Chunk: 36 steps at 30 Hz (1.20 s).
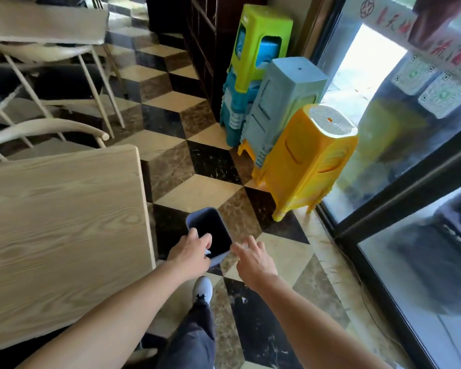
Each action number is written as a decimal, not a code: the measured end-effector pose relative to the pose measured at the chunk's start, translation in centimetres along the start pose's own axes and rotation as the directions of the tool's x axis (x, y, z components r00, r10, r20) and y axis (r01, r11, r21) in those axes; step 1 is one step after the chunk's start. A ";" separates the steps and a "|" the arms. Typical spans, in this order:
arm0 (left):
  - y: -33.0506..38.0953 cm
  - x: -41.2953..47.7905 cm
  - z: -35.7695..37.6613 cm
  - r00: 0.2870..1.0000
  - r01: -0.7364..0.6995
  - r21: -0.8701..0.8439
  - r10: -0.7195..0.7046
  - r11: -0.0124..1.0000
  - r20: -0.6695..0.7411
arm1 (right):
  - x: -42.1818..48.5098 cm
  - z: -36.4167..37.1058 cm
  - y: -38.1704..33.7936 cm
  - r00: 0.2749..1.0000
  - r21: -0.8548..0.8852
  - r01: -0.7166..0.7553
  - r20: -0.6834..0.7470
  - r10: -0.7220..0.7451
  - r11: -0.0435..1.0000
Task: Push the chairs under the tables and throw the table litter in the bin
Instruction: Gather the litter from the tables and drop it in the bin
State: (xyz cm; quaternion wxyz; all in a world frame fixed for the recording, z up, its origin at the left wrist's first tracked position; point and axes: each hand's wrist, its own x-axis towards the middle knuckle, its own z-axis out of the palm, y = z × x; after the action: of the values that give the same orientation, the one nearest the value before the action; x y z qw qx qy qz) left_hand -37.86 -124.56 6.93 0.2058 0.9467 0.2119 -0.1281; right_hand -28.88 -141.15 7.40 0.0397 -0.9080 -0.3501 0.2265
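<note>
A small blue-grey bin point(197, 218) with a dark inside stands on the chequered floor beside the corner of a light wooden table point(64, 222). My left hand point(190, 250) is curled over the bin's near-left rim; a pale bit shows under its thumb, and I cannot tell whether that is litter or the rim. My right hand point(253, 258) hovers at the bin's near-right corner with its fingers spread and nothing in it. A beige chair point(37, 130) sits against the table's far edge. A second table point(37, 22) with more chairs stands further back.
Stacks of plastic stools line the right wall: yellow point(312, 161), grey-blue point(285, 102), green point(258, 41). A glass door with a dark frame point(399, 187) closes the right side. My shoe point(204, 287) is just behind the bin. An aisle runs between table and stools.
</note>
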 end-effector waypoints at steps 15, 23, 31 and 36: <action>-8.3 19.2 0.0 0.968 0.245 -0.134 -0.235 0.960 0.088 | 21.5 -2.0 -1.9 0.986 0.012 0.016 0.167 -0.018 1.000; -10.7 26.7 3.4 0.933 0.337 -0.146 -0.309 0.930 0.182 | 30.5 2.6 -1.6 0.953 0.042 0.041 0.299 -0.052 0.998; -12.5 33.8 9.6 0.859 0.492 -0.221 -0.430 0.842 0.277 | 38.5 8.9 2.8 0.868 0.049 0.055 0.492 -0.072 0.997; -11.7 34.2 10.3 0.800 0.572 -0.192 -0.489 0.798 0.347 | 40.5 8.5 6.1 0.842 0.022 0.147 0.522 -0.137 0.989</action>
State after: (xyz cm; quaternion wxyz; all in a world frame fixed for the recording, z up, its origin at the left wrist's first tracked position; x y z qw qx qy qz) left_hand -14.74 -107.58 -17.36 0.3241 0.7796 0.4560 -0.2813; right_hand -2.42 -120.03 -17.13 -0.0487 -0.7844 -0.4162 0.4574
